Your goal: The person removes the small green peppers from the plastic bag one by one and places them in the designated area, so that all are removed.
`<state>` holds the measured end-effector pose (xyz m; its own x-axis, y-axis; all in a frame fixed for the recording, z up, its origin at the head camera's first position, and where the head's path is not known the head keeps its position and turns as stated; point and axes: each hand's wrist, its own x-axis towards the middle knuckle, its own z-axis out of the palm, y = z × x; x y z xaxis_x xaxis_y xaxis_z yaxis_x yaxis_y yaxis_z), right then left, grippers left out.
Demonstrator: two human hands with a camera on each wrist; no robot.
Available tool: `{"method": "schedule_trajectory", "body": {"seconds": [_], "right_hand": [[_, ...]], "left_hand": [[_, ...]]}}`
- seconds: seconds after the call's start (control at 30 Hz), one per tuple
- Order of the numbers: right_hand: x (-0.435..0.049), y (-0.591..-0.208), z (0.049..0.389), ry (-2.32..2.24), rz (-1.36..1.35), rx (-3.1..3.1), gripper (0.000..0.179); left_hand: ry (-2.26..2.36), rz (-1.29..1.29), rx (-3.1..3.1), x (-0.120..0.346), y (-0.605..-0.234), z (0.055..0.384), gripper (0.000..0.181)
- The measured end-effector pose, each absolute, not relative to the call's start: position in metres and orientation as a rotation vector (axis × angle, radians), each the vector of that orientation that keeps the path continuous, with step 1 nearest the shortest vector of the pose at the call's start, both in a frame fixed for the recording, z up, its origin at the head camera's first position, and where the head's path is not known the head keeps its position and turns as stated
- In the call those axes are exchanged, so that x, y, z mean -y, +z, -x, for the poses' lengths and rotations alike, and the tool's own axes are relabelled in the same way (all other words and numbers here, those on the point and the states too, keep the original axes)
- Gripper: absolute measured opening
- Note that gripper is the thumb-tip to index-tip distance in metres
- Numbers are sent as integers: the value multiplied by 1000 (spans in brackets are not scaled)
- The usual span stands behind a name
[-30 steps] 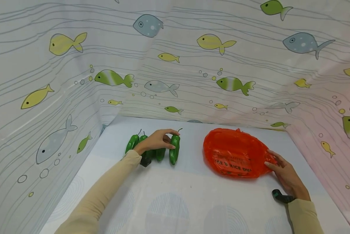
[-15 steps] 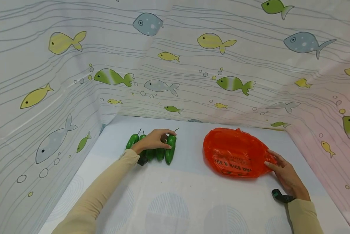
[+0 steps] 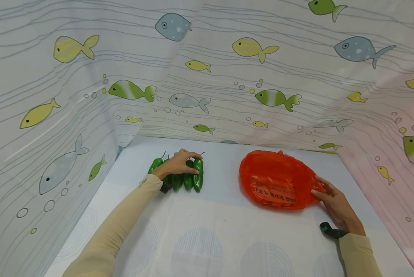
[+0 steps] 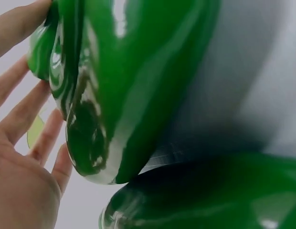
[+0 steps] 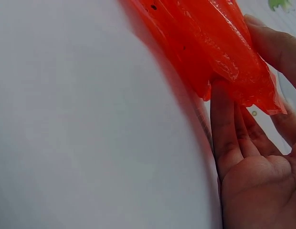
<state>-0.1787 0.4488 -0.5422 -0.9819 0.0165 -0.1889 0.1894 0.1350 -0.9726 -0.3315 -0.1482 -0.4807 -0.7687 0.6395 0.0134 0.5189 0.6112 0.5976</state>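
Note:
Several glossy green peppers stand side by side at the back left of the table in the head view. My left hand (image 3: 175, 164) pinches the rightmost green pepper (image 3: 198, 176) near its stem end, between thumb and fingers. Behind my left wrist is the leftmost pepper (image 3: 155, 164), partly covered by the hand. In the left wrist view a large green pepper (image 4: 138, 71) fills the middle, and another green pepper (image 4: 215, 200) lies below it. On the right, my right hand (image 3: 340, 207) holds the gathered end of a red plastic bag (image 3: 276, 177), fingers and thumb around it.
The white table (image 3: 224, 238) has pale round patterns. A fish-printed sheet (image 3: 227, 77) stands behind and along both sides. A dark wrist camera (image 3: 331, 231) sits at my right wrist; dark text marks the bag.
My left hand has moved left with the rightmost pepper, bringing it up against the neighbouring peppers. My right hand and the red bag have stayed in place.

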Motion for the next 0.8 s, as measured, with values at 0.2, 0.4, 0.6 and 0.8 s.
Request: {"method": "schedule_trajectory", "body": {"seconds": [0.2, 0.4, 0.6, 0.8], "right_hand": [[-449, -541, 180, -1990, -190, -2246, 73], [-450, -534, 182, -1977, -239, -2222, 78], [-451, -520, 186, -1809, -293, -2331, 81], [-458, -496, 180, -1501, -274, -2612, 83]], "left_hand": [[830, -985, -2633, 150, -479, 332, 63], [806, -1008, -2593, 149, -479, 335, 63], [863, -1006, -2549, 148, -479, 338, 65], [940, -1021, -2592, 156, -460, 333, 57]]}}
